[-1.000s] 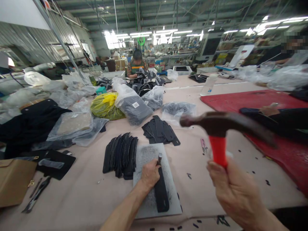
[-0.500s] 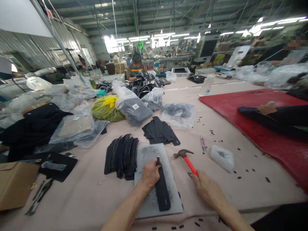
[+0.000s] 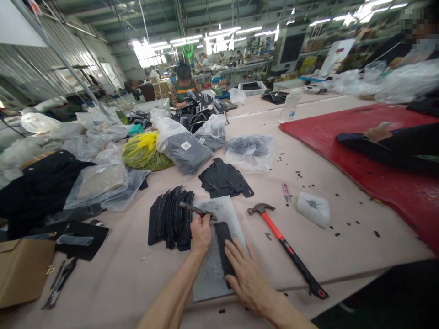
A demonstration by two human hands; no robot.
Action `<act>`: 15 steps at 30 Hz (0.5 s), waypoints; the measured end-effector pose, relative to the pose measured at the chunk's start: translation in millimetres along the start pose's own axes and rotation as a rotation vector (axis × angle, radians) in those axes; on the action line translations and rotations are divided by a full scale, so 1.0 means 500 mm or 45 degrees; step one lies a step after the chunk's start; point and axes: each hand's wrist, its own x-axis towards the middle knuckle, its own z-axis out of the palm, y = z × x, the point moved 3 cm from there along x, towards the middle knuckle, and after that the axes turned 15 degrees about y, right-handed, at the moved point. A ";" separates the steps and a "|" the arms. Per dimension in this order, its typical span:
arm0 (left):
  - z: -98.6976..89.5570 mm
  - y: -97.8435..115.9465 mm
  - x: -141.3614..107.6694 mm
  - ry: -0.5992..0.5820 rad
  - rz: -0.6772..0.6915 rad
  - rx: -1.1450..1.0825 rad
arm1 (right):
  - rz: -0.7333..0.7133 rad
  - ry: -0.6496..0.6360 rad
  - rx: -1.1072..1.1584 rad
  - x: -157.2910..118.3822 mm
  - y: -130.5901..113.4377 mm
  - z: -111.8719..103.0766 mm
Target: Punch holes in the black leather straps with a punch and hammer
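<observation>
As left hand [image 3: 201, 233] grips tool [image 3: 196, 209], right [image 3: 249, 276] touches strip [image 3: 222, 234]

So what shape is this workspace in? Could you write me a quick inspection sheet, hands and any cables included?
Surface: pinkish table, slightly creased, with small dark bits scattered.
Things: dark strip on a speckled grey board; hammer lying to the right; fanned dark pieces to the left.
Clutter: pink snips, yellow bag, clear bags.
Hands: left hand holds a slender dark tool; right hand lies flat, fingers on the strip.
Cables: nothing seen near the hands; a green coil hangs behind, cable or hose unclear.
Surroundings: workshop, person across the table, another's hand over a red sheet.
</observation>
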 end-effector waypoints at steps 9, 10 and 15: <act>-0.043 -0.022 -0.081 -0.283 0.169 -0.069 | -0.125 0.001 0.097 -0.007 0.024 -0.011; -0.042 -0.026 -0.087 -0.288 0.188 -0.078 | -0.119 0.017 0.103 0.003 0.029 -0.013; -0.033 -0.033 -0.089 -0.354 0.277 -0.028 | 0.123 0.215 0.103 0.105 0.059 -0.026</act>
